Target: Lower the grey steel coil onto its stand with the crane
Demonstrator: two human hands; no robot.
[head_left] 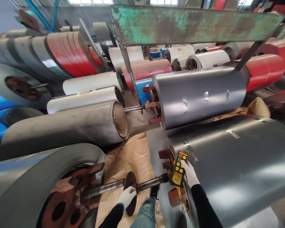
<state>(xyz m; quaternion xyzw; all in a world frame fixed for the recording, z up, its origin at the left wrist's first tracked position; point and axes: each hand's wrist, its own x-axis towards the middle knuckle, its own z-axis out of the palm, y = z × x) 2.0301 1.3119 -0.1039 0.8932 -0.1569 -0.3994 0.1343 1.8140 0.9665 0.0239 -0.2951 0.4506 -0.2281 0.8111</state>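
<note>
My left hand (126,197), in a white glove, is closed at a rusty round metal disc (131,205) low in the middle. Steel shafts (150,183) run out from both sides of the disc, toward a rust-red hub (68,193) in the left coil and another in the dark grey sheet-metal coil (237,152) on the right. My right hand (190,172), gloved too, holds a black and yellow remote control (179,168) upright, its buttons facing me. A yellow strap hangs from its lower end, in front of the coil's hub.
A worn green steel beam (194,27) crosses overhead; its arms reach down to a second dark grey coil (201,95) with a shaft through its core. Brown paper (133,152) covers the floor between rolls. Red coils (71,53) and several other rolls stand around.
</note>
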